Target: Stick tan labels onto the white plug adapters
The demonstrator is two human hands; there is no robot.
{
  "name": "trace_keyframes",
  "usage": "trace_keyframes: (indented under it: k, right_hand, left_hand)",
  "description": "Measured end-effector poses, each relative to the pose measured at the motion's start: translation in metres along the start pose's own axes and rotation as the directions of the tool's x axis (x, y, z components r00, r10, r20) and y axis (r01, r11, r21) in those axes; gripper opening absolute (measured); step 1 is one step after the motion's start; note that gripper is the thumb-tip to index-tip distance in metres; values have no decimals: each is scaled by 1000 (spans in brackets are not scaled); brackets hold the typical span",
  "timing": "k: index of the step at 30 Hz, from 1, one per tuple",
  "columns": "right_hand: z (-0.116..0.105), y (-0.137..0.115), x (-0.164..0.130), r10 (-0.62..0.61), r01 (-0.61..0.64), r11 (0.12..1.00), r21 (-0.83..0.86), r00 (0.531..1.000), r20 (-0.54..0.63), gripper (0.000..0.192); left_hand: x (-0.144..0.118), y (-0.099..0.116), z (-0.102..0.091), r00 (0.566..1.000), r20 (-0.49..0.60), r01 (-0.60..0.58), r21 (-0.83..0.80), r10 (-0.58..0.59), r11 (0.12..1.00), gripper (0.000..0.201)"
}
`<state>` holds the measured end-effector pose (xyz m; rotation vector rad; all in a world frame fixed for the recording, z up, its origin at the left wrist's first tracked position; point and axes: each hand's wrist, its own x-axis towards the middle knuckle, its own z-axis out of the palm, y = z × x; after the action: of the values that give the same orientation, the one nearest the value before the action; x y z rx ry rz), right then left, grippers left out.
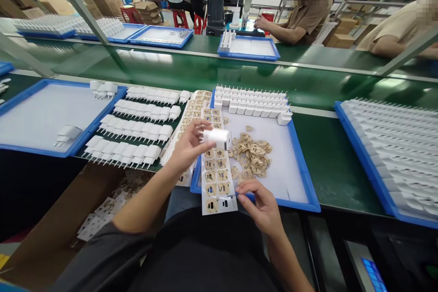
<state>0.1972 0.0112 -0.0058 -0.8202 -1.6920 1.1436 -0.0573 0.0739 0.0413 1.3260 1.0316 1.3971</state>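
My left hand (187,148) grips a white plug-in charger (219,138), its pins toward the left and its end face toward the right. Under it lies a sheet of tan stickers (216,175), each with a dark slot; one spot at the lower right corner is bare. My right hand (260,203) is by that sheet's lower right edge, thumb and index finger pinched; whatever is between them is too small to make out. Right of the sheet, a pile of loose tan pieces (253,155) lies in a blue-rimmed tray (304,164).
White chargers (255,100) stand in rows at the tray's back. More chargers (137,127) lie in rows to the left, beside another blue-rimmed tray (75,143). A full tray (393,155) sits at right. Below left is a cardboard box (58,219) of scraps. Co-workers sit across the bench.
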Motion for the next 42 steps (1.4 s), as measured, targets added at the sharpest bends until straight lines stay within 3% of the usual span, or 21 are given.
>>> trace_keyframes:
  k: [3,6,10,13,17,21,27,42]
  right_hand:
    - [15,-12,14,-36,36,993,113,999,-3,6]
    - [32,-24,28,-73,65,971,231,997,24,5]
    - [48,-33,39,-57,50,956,288,998,16,7]
    - [54,-32,40,21,-19,953,303,1000,-4,13]
    - [59,-29,37,102,-112,940,321,994,49,12]
    - [58,-28,34,149,-170,939,298,984,93,9]
    - [56,-30,40,186,-177,969,174,982,-41,6]
    - [63,-30,45,196,-189,971,143,980,-37,7]
  left_hand:
    - [-45,-10,5,995,-1,93,-191,-95,977,62]
    - [-71,-22,9,987,11,155,-242,-157,958,54]
    - [-90,-30,9,996,-5,90,-140,-91,986,33]
    - [-99,-31,7,1000,-4,10,46,-10,999,37]
    - [-108,-34,7,998,-60,-18,283,37,959,52]
    - [-113,-34,5,983,-146,-52,360,111,931,45]
    - [-112,-21,2,968,-8,-221,440,250,870,39]
    - [-108,-13,-1,959,3,-254,460,285,851,40]
